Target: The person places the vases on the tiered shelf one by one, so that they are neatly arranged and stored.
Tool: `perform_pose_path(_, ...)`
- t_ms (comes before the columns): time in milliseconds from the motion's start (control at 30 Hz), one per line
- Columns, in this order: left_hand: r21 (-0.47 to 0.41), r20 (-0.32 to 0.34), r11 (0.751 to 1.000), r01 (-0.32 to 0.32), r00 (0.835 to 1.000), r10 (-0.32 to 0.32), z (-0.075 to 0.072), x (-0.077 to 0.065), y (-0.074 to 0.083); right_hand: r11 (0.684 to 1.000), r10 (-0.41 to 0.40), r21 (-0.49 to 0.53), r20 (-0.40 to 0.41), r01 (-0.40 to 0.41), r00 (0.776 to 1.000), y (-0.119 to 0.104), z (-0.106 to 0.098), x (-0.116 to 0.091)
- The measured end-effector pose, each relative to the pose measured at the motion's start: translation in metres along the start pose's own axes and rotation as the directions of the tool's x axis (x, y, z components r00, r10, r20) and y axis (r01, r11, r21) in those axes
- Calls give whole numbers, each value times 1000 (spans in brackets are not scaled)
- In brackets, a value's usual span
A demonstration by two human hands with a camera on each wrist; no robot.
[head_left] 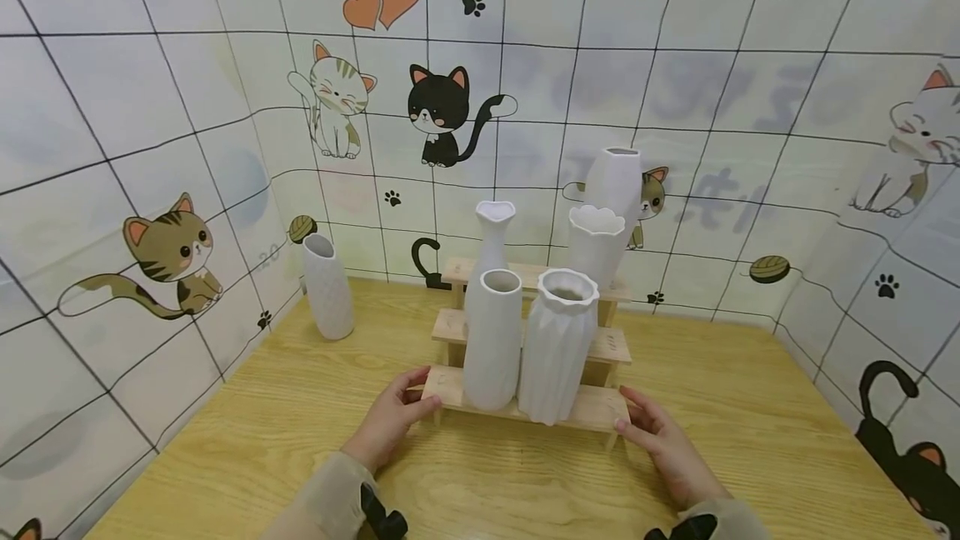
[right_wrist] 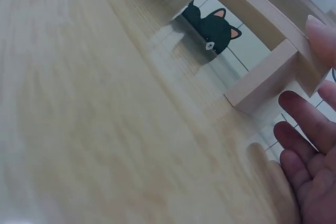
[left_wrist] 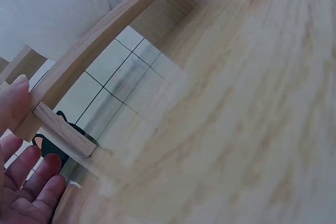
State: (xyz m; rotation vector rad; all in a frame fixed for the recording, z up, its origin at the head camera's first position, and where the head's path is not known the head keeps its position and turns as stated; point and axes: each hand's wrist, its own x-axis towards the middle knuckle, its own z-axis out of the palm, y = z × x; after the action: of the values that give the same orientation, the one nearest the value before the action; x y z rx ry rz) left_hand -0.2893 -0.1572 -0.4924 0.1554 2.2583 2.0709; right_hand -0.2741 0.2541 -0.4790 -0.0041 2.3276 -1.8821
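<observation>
A light wooden three-step stand (head_left: 600,408) stands on the table, bearing several white vases. My left hand (head_left: 392,412) holds the left end of its lowest step, thumb on the board's edge. At the opposite end, my right hand (head_left: 667,442) grips the same step. In both wrist views the other fingers curl beside the stand's leg (left_wrist: 65,132). On the lowest step are a smooth cylindrical vase (head_left: 492,348) and a pleated vase (head_left: 557,352). Behind them rise a narrow-necked vase (head_left: 492,236), a scalloped-rim vase (head_left: 596,240) and a taller tapered vase (head_left: 613,177).
Another white vase (head_left: 328,294) stands alone on the table at the back left, apart from the stand. The wooden table (head_left: 712,390) meets walls covered with a cat-and-grid print (head_left: 525,82) at the back and both sides.
</observation>
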Motion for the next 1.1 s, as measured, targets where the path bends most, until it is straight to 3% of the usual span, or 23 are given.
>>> perform_pose_path(167,24,-25,1000,-7,1000,8,-1,0,4,1000,-3,-12,-12,3,1000,2,1,0)
perform_pose_path(367,3,-103,1000,3,995,-2,-9,3,15,1000,-12,-3,-22,12,1000,3,2,0)
perform_pose_path(533,31,-182,999,36,983,-29,-28,11,24,1000,-17,0,-31,17,999,4,2,0)
perform_pose_path(700,45,-275,997,60,960,-46,-57,24,31,1000,-18,-1,-37,18,999,5,3,0)
perform_pose_path(900,84,-432,996,36,902,4,-85,36,39,1000,-30,8,-42,30,999,6,3,0)
perform_pose_path(1033,131,-541,991,0,838,71,-98,43,43,999,-38,12,-38,39,999,6,2,0)
perform_pose_path(1100,141,-598,990,-3,797,88,-104,47,47,999,-39,13,-38,40,998,6,2,-1)
